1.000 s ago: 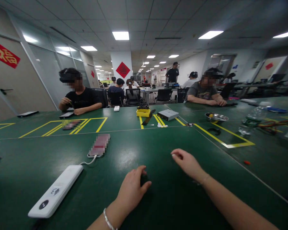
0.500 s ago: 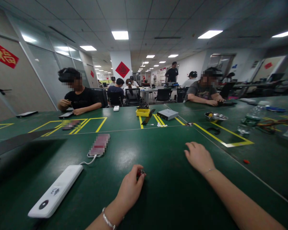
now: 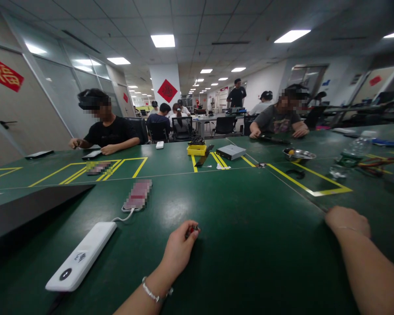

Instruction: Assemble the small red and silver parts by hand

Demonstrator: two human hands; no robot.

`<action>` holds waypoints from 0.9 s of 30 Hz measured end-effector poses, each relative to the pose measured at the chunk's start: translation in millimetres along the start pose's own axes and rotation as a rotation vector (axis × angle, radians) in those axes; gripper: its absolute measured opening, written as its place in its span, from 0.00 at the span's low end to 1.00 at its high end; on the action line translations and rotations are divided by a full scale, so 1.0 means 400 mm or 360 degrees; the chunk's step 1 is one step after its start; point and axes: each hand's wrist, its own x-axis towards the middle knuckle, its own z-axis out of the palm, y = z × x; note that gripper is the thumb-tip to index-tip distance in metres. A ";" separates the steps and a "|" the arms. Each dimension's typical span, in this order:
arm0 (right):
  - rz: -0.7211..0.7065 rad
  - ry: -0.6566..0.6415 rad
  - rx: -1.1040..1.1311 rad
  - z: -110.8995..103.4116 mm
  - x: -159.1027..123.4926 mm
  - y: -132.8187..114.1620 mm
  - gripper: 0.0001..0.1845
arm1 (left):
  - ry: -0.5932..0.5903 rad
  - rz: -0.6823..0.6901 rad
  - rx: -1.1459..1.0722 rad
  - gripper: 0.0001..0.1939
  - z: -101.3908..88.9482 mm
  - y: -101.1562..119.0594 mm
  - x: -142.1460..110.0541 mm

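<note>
My left hand (image 3: 180,245) is at the front middle of the table, thumb and fingers pinched around a small red and silvery piece (image 3: 192,229). Most of that piece is hidden by the fingertips, so its kind does not show. Far to the right, my right hand (image 3: 348,222) is low over the green table (image 3: 243,245), back of the hand toward me. Its fingers point down and away, out of sight, so what they touch cannot be made out.
To the left, a white power bank (image 3: 82,258) is cabled to a phone (image 3: 138,195). A dark panel (image 3: 29,210) juts in nearby. Further back are a yellow box (image 3: 197,150), a grey box (image 3: 231,152), a metal bowl (image 3: 299,154) and a plastic bottle (image 3: 354,151). Two people sit opposite.
My right hand has swung right, over the place where a small red piece lay; that piece no longer shows. My left hand keeps its pinch in nearly the same spot. The view has shifted slightly.
</note>
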 end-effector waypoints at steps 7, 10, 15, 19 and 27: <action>-0.0040 -0.0214 0.0095 -0.070 -0.071 -0.173 0.19 | -0.0041 -0.0014 -0.0292 0.08 0.015 -0.025 0.011; -0.0317 -0.0304 0.0311 -0.053 -0.146 -0.304 0.17 | -0.0061 0.0004 -0.0260 0.06 0.014 -0.027 0.012; -0.0762 -0.1162 0.1234 -0.006 -0.351 -0.499 0.11 | -0.0003 0.0045 0.0026 0.09 0.004 -0.017 0.010; -0.0665 -0.1691 0.1792 0.005 -0.483 -0.561 0.13 | 0.0016 0.0100 0.0049 0.10 0.004 -0.004 0.008; -0.0375 -0.1897 0.2245 0.010 -0.531 -0.569 0.15 | 0.0049 0.0168 0.0012 0.10 0.017 0.015 -0.008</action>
